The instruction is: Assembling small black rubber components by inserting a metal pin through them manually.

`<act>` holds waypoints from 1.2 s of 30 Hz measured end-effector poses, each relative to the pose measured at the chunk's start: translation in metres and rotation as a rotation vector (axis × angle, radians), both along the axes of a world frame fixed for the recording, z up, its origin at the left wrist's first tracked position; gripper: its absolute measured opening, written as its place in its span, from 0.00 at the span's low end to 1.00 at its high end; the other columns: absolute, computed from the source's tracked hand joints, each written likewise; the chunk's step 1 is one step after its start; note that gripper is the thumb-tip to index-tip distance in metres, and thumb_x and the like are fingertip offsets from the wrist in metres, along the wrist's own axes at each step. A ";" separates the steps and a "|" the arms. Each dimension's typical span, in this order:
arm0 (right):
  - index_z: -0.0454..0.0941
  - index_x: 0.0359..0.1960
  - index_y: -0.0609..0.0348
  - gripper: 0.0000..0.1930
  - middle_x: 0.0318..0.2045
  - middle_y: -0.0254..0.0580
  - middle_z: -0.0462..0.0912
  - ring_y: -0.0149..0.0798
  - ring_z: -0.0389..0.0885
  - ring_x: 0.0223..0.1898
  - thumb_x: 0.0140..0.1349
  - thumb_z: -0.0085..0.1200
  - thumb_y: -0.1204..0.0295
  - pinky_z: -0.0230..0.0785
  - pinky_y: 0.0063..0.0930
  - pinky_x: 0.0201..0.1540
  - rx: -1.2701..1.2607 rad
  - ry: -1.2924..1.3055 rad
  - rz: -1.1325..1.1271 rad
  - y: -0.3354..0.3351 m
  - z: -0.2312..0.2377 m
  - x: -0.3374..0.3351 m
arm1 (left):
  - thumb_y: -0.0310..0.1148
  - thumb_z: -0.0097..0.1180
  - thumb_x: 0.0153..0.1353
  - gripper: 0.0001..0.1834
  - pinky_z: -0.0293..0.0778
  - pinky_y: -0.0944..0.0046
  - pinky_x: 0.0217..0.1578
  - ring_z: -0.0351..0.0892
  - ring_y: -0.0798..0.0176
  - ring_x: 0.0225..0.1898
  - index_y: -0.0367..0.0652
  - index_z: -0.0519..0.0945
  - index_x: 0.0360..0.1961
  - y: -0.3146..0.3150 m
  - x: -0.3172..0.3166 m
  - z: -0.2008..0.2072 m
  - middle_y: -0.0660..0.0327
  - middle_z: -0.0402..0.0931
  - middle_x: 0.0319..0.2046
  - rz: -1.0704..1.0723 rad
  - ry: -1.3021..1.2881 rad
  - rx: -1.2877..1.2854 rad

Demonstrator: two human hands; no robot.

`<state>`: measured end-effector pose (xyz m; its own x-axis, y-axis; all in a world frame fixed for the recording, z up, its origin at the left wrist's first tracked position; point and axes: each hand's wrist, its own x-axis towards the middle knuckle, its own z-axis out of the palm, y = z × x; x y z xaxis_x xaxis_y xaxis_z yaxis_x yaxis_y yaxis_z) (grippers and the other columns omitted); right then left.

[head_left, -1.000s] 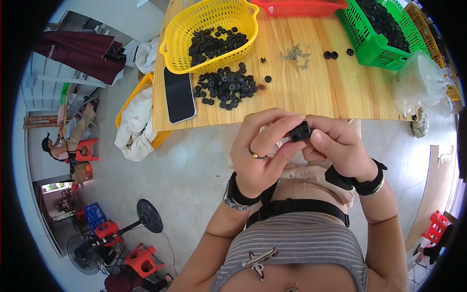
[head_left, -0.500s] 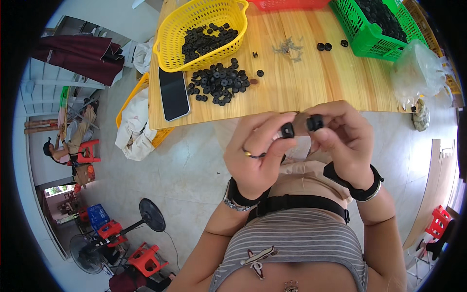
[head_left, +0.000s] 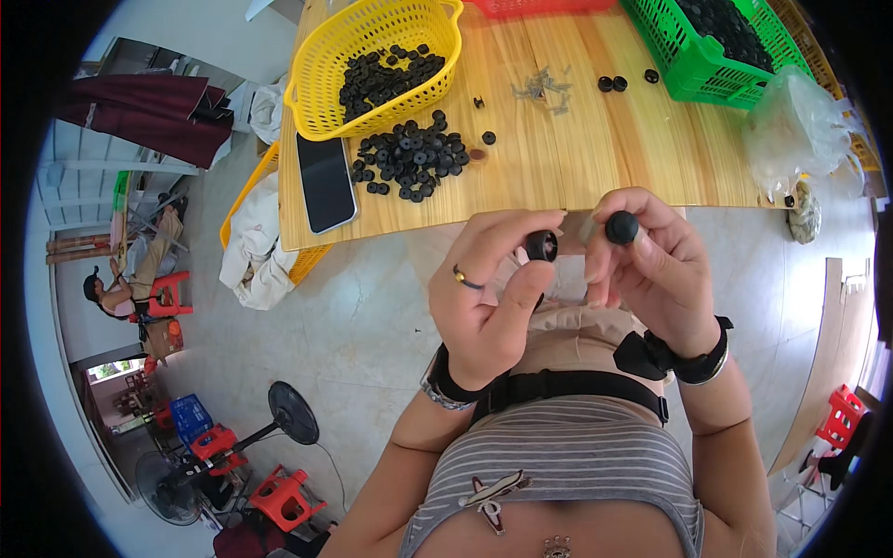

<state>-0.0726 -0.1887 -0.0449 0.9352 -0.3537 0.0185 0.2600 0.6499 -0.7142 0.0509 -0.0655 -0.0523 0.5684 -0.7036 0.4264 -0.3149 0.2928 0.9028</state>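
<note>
Between the thumb and fingers of my left hand [head_left: 484,298] is a small black cylindrical piece [head_left: 541,245], its hollow end facing right. My right hand [head_left: 665,270] pinches a black round cap [head_left: 621,227] with a smooth domed face. The two pieces are apart, held just off the near edge of the wooden table [head_left: 595,167]. Beyond my left hand lies a pile of black discs with center holes [head_left: 414,158]. A loose disc [head_left: 489,138] and a small brown disc [head_left: 477,154] lie right of the pile. Thin metal pins [head_left: 542,88] are scattered farther back.
A yellow basket [head_left: 312,98] of black parts and a phone [head_left: 326,186] occupy the table's left. Back right stands a green basket [head_left: 693,79] beside a clear plastic bag [head_left: 791,126]. A red basket [head_left: 539,6] is behind. On the floor are fans [head_left: 293,412] and red stools [head_left: 286,502].
The pieces have moved farther apart. My right hand has shifted slightly right and turned its cap so the domed face shows. The left piece's hollow end is turned more into view.
</note>
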 end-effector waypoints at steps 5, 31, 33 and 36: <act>0.62 0.48 0.63 0.14 0.31 0.48 0.77 0.37 0.80 0.29 0.64 0.42 0.70 0.68 0.19 0.28 0.034 0.006 0.002 0.005 -0.002 0.001 | 0.27 0.50 0.58 0.16 0.67 0.70 0.42 0.72 0.68 0.38 0.31 0.70 0.48 0.002 -0.004 0.005 0.56 0.74 0.38 -0.167 0.473 -0.068; 0.66 0.37 0.67 0.12 0.28 0.49 0.80 0.37 0.81 0.28 0.52 0.54 0.84 0.75 0.21 0.29 -0.164 0.124 -0.135 0.015 0.012 -0.003 | 0.30 0.53 0.55 0.16 0.66 0.67 0.39 0.72 0.66 0.36 0.32 0.70 0.43 0.006 -0.009 0.008 0.54 0.75 0.35 -0.164 0.596 -0.026; 0.67 0.38 0.68 0.12 0.28 0.48 0.80 0.37 0.81 0.29 0.52 0.53 0.85 0.76 0.23 0.31 -0.186 0.119 -0.187 0.017 0.013 -0.002 | 0.22 0.51 0.57 0.14 0.67 0.67 0.45 0.73 0.67 0.41 0.32 0.70 0.45 0.009 -0.006 0.004 0.56 0.74 0.37 -0.256 0.633 -0.097; 0.69 0.38 0.70 0.12 0.28 0.47 0.80 0.37 0.81 0.30 0.51 0.54 0.85 0.77 0.25 0.33 -0.265 0.085 -0.254 0.015 0.012 -0.005 | 0.22 0.51 0.56 0.15 0.67 0.67 0.45 0.73 0.67 0.41 0.32 0.70 0.45 0.009 -0.005 0.002 0.57 0.74 0.37 -0.254 0.627 -0.085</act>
